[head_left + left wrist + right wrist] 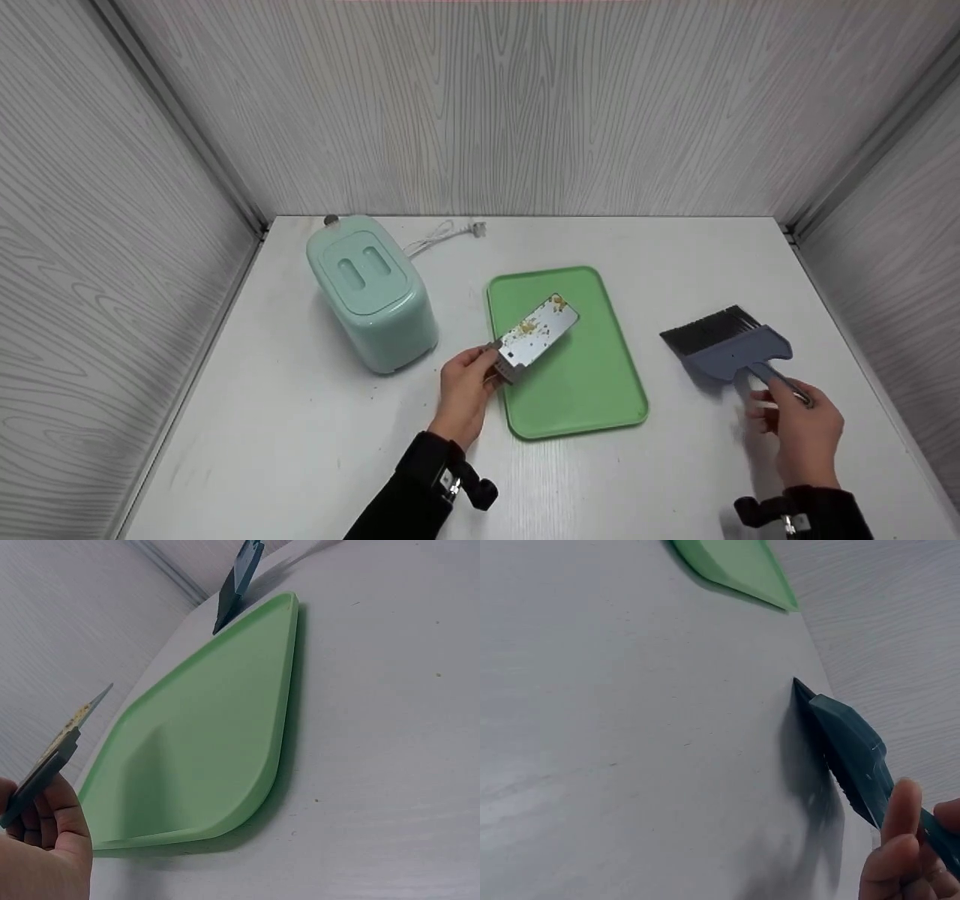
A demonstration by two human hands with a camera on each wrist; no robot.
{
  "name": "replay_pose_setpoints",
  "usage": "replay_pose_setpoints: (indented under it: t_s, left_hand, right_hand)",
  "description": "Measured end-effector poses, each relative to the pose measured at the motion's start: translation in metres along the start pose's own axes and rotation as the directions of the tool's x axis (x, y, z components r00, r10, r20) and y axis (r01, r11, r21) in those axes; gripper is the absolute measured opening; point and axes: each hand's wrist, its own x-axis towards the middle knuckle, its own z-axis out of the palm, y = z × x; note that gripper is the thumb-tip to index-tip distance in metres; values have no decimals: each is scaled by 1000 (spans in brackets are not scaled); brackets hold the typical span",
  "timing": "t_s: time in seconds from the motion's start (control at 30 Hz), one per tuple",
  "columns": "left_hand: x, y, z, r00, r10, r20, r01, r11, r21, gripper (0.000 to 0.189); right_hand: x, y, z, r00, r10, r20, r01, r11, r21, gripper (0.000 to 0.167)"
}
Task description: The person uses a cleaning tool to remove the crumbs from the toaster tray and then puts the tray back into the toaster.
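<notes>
My left hand [466, 391] pinches the grey end of a toaster crumb tray [536, 337], a flat metal plate with yellow-brown crumbs on it. The plate tilts above a green tray [577, 390]. In the left wrist view the crumb tray [46, 765] shows nearly edge-on, thumb side partly cut off. At the right, my right hand [808, 427] grips the handle of a small blue-grey hand brush [739, 352] with black bristles. In the right wrist view this brush [851, 746] leans over the white table, its shadow beside it.
A mint-green toaster [375, 300] with a lid stands left of the green tray. Its white power cord and plug [450, 234] lie behind it. Grey wood-grain panels [525, 112] enclose the white table [277, 450] at the back and both sides. Tiny specks dot the tabletop.
</notes>
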Motion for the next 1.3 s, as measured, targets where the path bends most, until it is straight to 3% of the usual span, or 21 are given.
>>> replay_pose_setpoints:
  t_s: [0.2,0.3,0.4,0.5,0.57,0.67,0.8,1.07,1.2,1.3]
  left_hand:
    - [1,0,0,1000,7,5,-7,1000,18,34]
    - [2,0,0,1000,3,4,-3,1000,28,33]
    - [2,1,-1,1000,-2,7,2,999,33,33]
    - [2,1,-1,1000,-7,5,7,999,39,33]
    - [2,1,-2,1000,-8,2,8,999,41,33]
    - [2,2,-2,1000,-2,1,2,999,44,32]
    - [1,2,-2,1000,2,1,-2,999,41,32]
    - [1,2,-1,1000,0,1,0,999,52,31]
    - [1,3,-1,1000,-1,-1,1,998,56,30]
    - [2,3,-2,1000,4,-4,-4,998,62,29]
  right_hand:
    - [1,-16,12,993,-110,-46,117,964,237,32]
    - [5,-24,19,988,-137,-75,152,951,268,29]
    - [12,-33,27,978,-190,-82,203,960,196,24]
    - [21,-41,35,964,-258,-64,261,965,40,22]
    - [26,-46,40,951,-306,-42,302,950,-82,22]
    - [33,-52,49,923,-386,5,372,887,-274,24]
    - [42,-59,59,895,-440,67,426,803,-417,27]
    - [47,-65,76,889,-440,126,442,755,-485,26]
    - [38,-70,88,853,-504,137,499,710,-497,31]
    - [26,-74,99,818,-549,174,563,700,-439,28]
